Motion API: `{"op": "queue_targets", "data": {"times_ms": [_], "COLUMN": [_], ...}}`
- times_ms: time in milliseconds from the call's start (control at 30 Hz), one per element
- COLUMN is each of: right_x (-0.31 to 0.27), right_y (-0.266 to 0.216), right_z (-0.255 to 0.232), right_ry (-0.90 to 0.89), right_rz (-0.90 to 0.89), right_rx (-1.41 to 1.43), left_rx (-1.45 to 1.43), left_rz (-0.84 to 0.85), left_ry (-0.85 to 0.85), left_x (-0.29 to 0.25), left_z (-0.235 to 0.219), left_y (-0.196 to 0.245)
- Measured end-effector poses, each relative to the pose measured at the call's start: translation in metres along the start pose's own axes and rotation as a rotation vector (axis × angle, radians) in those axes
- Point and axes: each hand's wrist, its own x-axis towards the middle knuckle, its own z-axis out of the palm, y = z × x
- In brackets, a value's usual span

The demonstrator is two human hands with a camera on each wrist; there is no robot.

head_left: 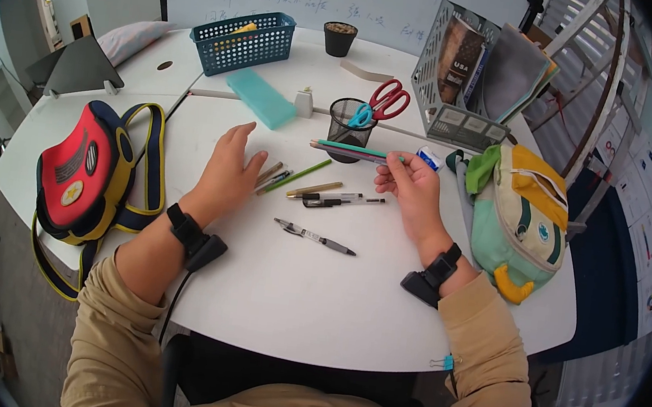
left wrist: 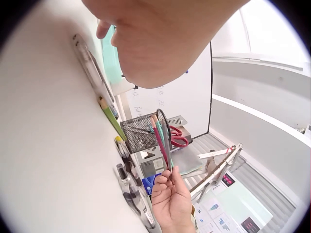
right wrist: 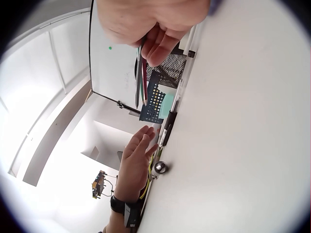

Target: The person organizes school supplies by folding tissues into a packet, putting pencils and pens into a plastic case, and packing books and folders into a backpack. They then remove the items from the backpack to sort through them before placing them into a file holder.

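- Pencils (head_left: pixel 356 151): right hand (head_left: pixel 414 193) pinches them near one end; even pressure should keep them bundled.
- Left hand (head_left: pixel 222 169): free, fingers extended; could steady their loose ends.

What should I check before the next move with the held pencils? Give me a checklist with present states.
1. Pencils secured: ok, pinched in the right hand.
2. Left hand free: ok, fingers extended, nothing visibly held.
3. Mesh cup upright: ok, standing on the table.
4. Cup free of other items: not ok, red-handled scissors stand in it.
5. Tabletop free of loose pens: not ok, a grey-and-black pen lies nearest the person.
6. Exact pencil count: cannot tell, they overlap.
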Motion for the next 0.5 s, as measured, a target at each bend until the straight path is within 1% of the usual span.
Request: {"op": "queue_targets", "data": {"times_ms": [167,267,367,467,500], "right_x": [0.0,0.0,-0.001,-0.001,0.0], "right_y": [0.0,0.0,-0.001,0.0,0.0], "right_z": [0.0,0.001,0.001,0.001,0.0], "right_ry": [0.023,0.024,0.02,0.02,0.022], "right_rz": [0.0,0.006,0.006,0.008,0.009], "right_rx": [0.001,-0.007,-0.013,-0.013,-0.013], "left_rx": [0.103,0.2,0.189,0.228,0.269], "left_rz": [0.157,0.175,0.139,0.012,-0.062], "left_ry": [-0.111,-0.238,-0.178,-0.108,-0.072], "left_x": [0.022,0.029,0.03,0.032,0.032], "left_z": [0.008,0.012,0.016,-0.004,-0.01], "left_y": [-0.014,-0.015,-0.017,0.01,0.017]}}
